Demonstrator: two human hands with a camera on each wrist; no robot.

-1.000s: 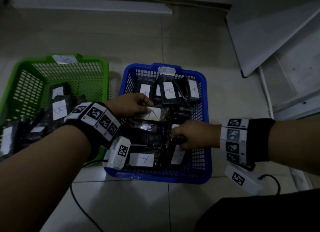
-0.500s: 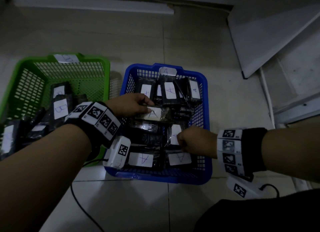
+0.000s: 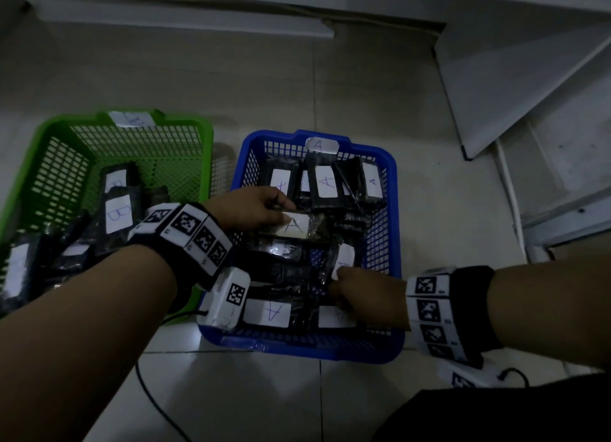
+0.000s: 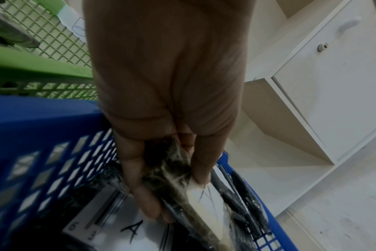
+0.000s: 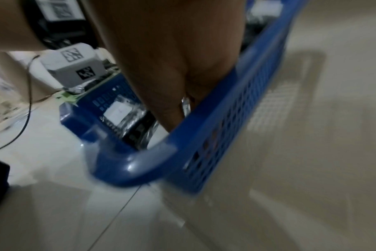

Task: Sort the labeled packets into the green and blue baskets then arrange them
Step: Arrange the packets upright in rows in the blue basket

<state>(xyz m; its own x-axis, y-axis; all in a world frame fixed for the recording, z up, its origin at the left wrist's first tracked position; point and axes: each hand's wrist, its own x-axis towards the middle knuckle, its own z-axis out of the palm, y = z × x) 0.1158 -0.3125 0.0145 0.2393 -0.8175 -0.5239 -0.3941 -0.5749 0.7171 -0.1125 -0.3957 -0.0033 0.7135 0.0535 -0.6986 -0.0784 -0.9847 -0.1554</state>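
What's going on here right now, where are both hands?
Both hands are inside the blue basket, which holds packets marked A. The left hand pinches one A packet by its end, lifted above the others. The right hand reaches down among the packets near the front right corner; whether it grips one cannot be told. The green basket beside it holds packets marked B, untouched.
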